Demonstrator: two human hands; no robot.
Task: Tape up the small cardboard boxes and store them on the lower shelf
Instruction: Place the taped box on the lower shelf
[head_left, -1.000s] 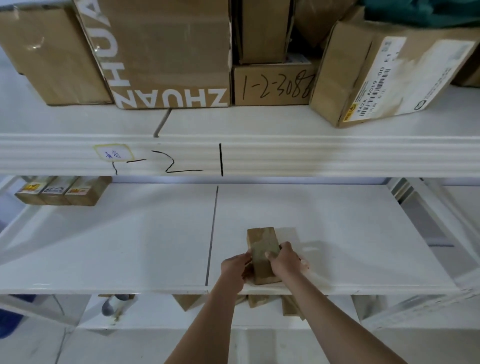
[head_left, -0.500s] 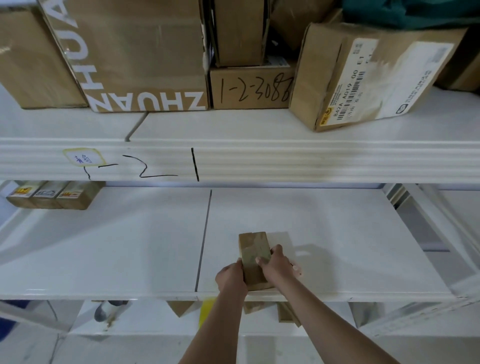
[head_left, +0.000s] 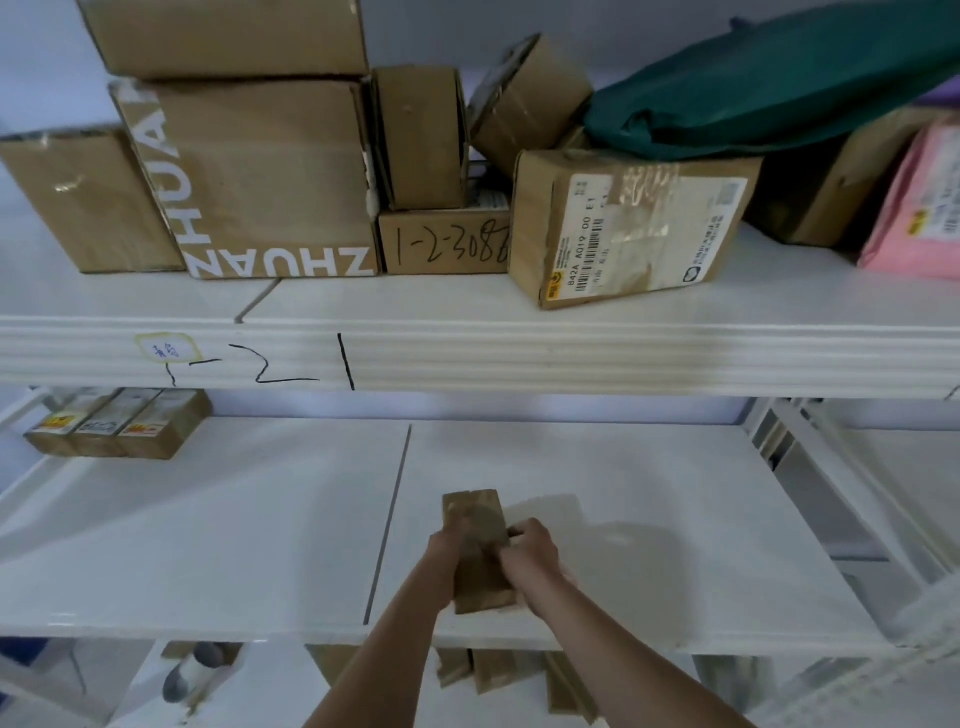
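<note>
A small brown cardboard box (head_left: 475, 519) stands on end near the front edge of the white middle shelf (head_left: 649, 545). My left hand (head_left: 441, 558) grips its left side and my right hand (head_left: 530, 556) grips its right side, fingers curled over the front face. Three small boxes with labels (head_left: 122, 426) sit in a row at the far left of the same shelf. On the lowest shelf, several more small brown boxes (head_left: 488, 670) show between my forearms, partly hidden by the shelf edge.
The upper shelf (head_left: 519, 358) carries large cardboard boxes (head_left: 270, 182), a labelled parcel (head_left: 634, 223), a green cloth bag (head_left: 769, 83) and a pink packet (head_left: 914, 208). A bottle (head_left: 189, 675) lies on the lowest shelf at left. White frame posts (head_left: 831, 493) stand at right.
The view has tilted up, showing more of the upper shelf. Both hands stay on the small box, which sits slightly nearer the shelf's front edge.
</note>
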